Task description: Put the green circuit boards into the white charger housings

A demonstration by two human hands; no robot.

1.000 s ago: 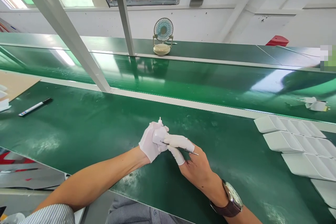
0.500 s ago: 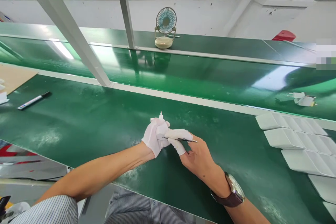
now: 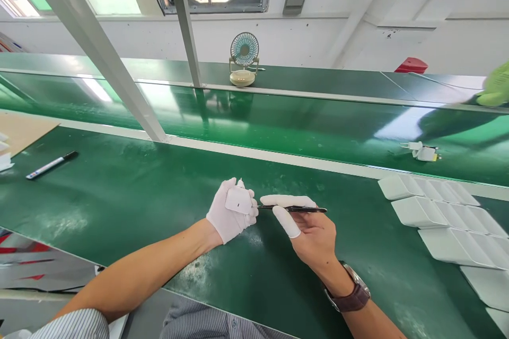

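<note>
My left grip [image 3: 226, 222], in a white glove [image 3: 218, 221], is closed around a white piece [image 3: 234, 198], and there it is, cupped in the curled fingers over the table [image 3: 139, 196]. Now the piece itself: its narrow tip [image 3: 240, 184] points to the far side, and its long axis runs near to far. A dark mark [image 3: 238, 205] shows on its face, toward the near edge. Over to the right, my right grip [image 3: 312, 233], white covers [image 3: 288, 201] on thumb and forefinger, is pinching a slim dark tool [image 3: 304, 209]; the tool lies nearly straight across, long axis left to right, thin end aimed left at the piece. That end reaches in beside the piece's right edge and the left fingers; whether it touches, I can't tell from here. Far right on the table, pale compartment trays [image 3: 415, 213] line up near to far. Over left, a marker [image 3: 51, 164] lies slanted, its dark end toward the far right.
</note>
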